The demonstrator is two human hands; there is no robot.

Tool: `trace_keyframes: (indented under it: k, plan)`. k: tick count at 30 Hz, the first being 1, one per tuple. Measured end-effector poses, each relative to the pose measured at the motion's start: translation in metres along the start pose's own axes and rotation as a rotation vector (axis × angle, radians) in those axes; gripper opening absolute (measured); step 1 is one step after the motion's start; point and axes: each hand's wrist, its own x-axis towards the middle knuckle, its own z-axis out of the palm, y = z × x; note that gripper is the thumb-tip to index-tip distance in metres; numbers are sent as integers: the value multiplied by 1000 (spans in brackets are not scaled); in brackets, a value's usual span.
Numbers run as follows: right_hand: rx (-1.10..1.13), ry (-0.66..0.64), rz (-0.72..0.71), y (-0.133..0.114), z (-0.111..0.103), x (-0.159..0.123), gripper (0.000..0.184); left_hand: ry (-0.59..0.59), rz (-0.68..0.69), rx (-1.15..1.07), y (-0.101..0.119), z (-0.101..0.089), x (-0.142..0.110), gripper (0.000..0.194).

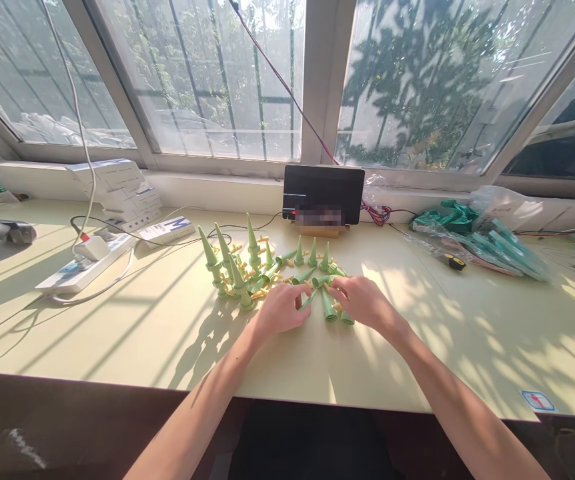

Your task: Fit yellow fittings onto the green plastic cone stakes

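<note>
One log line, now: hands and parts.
left hand: at slim green cone | right hand: at another green cone | left side: standing green spikes | behind: black screen

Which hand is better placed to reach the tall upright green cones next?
Probably the left hand: it is nearer the tall green cones, while the right hand is farther off, to their right.

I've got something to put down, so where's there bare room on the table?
Bare patches on the table: between the power strip and left forearm, and between the right forearm and plastic bags. It's crowded with green cones around the left hand and right hand.
</note>
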Motion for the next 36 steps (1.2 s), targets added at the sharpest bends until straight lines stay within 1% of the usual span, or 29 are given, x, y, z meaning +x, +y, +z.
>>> trace_keyframes:
  k: [2,4,6,8,9,11,14,19,23,26,30,33,36]
  plan:
    - [32,80,-23,1,-5,8,25,16,-19,-33,2,-2,0,21]
    - [116,197,-61,1,-7,15,25,53,-39,-78,3,-4,1,18]
    - [221,301,-77,1,-4,21,28,101,-53,-133,4,-6,1,15]
    - [318,357,-59,1,4,24,32,145,-56,-198,6,-8,1,12]
    - [361,364,-45,0,8,24,34,161,-54,-233,7,-8,1,12]
    - [442,331,-51,0,16,24,35,178,-48,-303,9,-8,1,12]
    - [556,284,-76,0,24,22,37,166,-46,-388,11,-8,1,15]
    - [802,251,-65,0,26,21,29,92,-86,-537,12,-8,3,24]
    - [957,291,-22,0,26,20,28,58,-86,-590,12,-11,5,30]
    - [993,329,19,0,27,20,28,8,-68,-562,11,-11,5,29]
    - [1006,341,55,1,29,21,29,-39,-73,-538,10,-10,3,31]
    - [1001,348,53,1,30,21,29,-64,-98,-568,9,-10,3,34]
    - [965,355,26,2,28,20,29,-118,-106,-622,10,-11,3,37]
